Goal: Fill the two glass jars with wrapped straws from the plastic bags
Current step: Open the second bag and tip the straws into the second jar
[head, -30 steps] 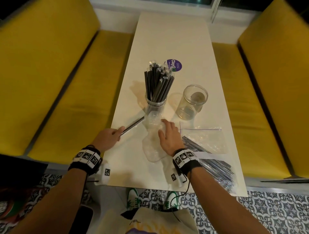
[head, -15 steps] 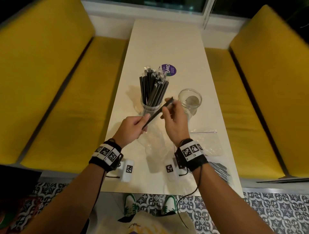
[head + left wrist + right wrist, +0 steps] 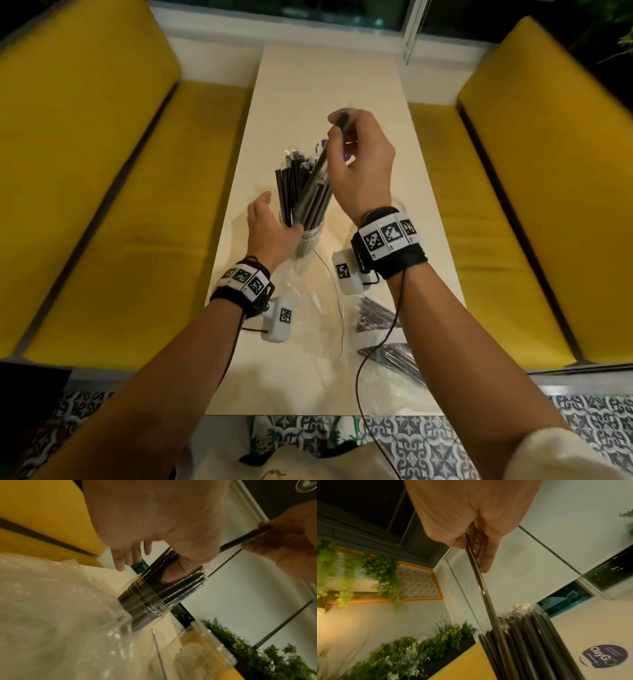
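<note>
A glass jar (image 3: pixel 310 236) (image 3: pixel 145 604) packed with black wrapped straws (image 3: pixel 291 181) (image 3: pixel 530 628) stands mid-table. My right hand (image 3: pixel 339 123) (image 3: pixel 471 545) pinches one wrapped straw (image 3: pixel 315 174) (image 3: pixel 484 588) by its top end, above the jar. The straw slants down among the bundle. My left hand (image 3: pixel 274 219) (image 3: pixel 147 563) is beside the bundle with straight fingers, its thumb touching the straws. The empty second jar (image 3: pixel 205 655) shows only in the left wrist view, to the right of the full jar. A bag of straws (image 3: pixel 387 356) lies near right.
An emptied clear bag (image 3: pixel 308 308) lies crumpled in front of the full jar. Yellow benches (image 3: pixel 102 205) flank the narrow white table (image 3: pixel 325 78). A round purple sticker (image 3: pixel 604 655) is on the tabletop beyond the jars. Wrist cables hang over the near edge.
My left hand let go of the straw and dropped beside the full jar. My right hand lifted the straw by its top and swung it over the jar, lower end in the bundle.
</note>
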Demonstrator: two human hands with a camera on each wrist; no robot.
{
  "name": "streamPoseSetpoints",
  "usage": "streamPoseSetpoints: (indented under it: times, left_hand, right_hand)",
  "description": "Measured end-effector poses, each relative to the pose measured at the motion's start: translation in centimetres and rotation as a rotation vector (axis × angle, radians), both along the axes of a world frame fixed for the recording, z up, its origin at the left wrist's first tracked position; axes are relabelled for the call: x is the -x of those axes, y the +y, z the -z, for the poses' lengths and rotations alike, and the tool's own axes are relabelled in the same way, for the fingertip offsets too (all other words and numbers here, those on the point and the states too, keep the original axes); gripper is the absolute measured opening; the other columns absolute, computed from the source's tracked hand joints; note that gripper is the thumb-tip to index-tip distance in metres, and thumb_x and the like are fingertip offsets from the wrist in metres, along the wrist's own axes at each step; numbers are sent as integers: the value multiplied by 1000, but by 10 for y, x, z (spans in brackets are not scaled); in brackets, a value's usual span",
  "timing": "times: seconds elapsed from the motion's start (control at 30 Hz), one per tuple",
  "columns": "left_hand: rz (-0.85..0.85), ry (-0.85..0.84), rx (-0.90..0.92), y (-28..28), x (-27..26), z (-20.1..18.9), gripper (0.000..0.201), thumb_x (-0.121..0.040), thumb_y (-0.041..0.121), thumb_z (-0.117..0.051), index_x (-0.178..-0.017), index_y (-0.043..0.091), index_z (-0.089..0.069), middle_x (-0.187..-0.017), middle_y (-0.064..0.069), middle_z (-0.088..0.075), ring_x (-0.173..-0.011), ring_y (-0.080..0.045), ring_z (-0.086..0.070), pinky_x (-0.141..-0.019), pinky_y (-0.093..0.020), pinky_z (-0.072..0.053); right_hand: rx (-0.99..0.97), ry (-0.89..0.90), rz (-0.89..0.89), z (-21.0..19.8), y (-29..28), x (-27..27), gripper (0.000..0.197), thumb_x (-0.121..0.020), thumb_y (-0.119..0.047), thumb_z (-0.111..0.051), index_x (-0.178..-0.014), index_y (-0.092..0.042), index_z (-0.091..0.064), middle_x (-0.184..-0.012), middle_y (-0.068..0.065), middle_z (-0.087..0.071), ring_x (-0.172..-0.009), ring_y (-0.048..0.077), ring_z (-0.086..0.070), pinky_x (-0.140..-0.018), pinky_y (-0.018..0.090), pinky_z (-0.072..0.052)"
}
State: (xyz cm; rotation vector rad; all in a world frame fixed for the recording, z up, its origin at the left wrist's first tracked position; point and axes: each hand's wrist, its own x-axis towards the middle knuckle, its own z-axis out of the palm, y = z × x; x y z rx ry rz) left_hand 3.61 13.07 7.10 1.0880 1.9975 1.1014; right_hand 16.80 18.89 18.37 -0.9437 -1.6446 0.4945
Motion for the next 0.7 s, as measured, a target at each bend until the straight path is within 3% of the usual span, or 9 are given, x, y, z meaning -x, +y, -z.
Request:
streamPoseSetpoints:
  times: [0.1, 0.13, 0.23, 0.33, 0.43, 0.5, 0.53, 0.6, 0.7]
  left_hand:
    - [143, 10, 103, 5, -2, 17, 122, -76, 40, -87, -167, 15, -10, -172, -4, -17, -159, -27, -23, -128, -49, -30]
    - [145, 29, 110, 6, -2, 21, 129, -70, 50, -88, -167, 18, -9, -172, -4, -19, -158, -28, -25, -127, -50, -32]
    - [111, 67, 72, 13, -2, 33, 126, -57, 68, -81, -161, 24, -25, -158, -5, -42, -145, -28, -48, -115, -53, -47]
    - [119, 108, 42, 15, -3, 38, 100, -72, 54, -83, -156, 25, -37, -151, -2, -50, -137, -25, -54, -109, -50, -52]
    - [127, 131, 35, 14, -5, 40, 96, -80, 46, -84, -159, 24, -34, -154, 1, -45, -139, -22, -52, -112, -45, -51]
    - [136, 133, 53, 16, -6, 40, 96, -81, 41, -84, -159, 22, -32, -156, 1, -43, -139, -21, -52, -113, -44, -51]
    - [137, 140, 58, 16, -7, 39, 96, -80, 40, -84, -159, 20, -31, -156, 1, -42, -140, -21, -51, -114, -45, -50]
    - [145, 171, 57, 17, -7, 37, 99, -82, 38, -85, -160, 16, -29, -159, -3, -41, -144, -23, -47, -119, -45, -45]
    - [146, 204, 44, 14, -7, 36, 104, -85, 42, -83, -165, 12, -24, -164, -7, -37, -150, -25, -42, -122, -41, -40]
  right_hand:
    - [-8, -124, -41, 17, 4, 4, 27, -98, -7, -61, -125, -12, -64, -100, -1, -69, -83, 10, -63, -82, 13, -49]
    - [-14, -220, -40, 27, 6, 4, 30, -97, -11, -64, -126, -19, -63, -99, -2, -70, -88, 15, -63, -86, 16, -46]
    - [-84, -564, 49, 63, 11, 7, 24, -90, -24, -76, -113, -20, -74, -105, 1, -73, -99, 30, -56, -87, 46, -45]
    - [-124, -686, 119, 80, 16, 11, 30, -89, -33, -74, -118, -24, -76, -131, 10, -61, -115, 36, -49, -90, 48, -44]
    - [-52, -684, 102, 77, 19, 19, 55, -96, -49, -57, -150, -35, -52, -162, 8, -35, -139, 37, -36, -103, 46, -37]
    - [15, -778, -36, 81, 22, 27, 61, -99, -63, -49, -156, -41, -42, -170, 5, -25, -147, 40, -30, -104, 55, -41]
    - [22, -796, -104, 83, 24, 31, 56, -100, -60, -50, -151, -37, -50, -167, 7, -31, -143, 42, -34, -101, 59, -49]
    - [-17, -673, -144, 84, 31, 38, 33, -102, -38, -59, -128, -20, -68, -147, 14, -53, -122, 41, -48, -90, 57, -55]
    - [-26, -387, -41, 77, 35, 40, 19, -102, -12, -56, -115, -7, -68, -124, 15, -62, -106, 36, -53, -93, 52, -47]
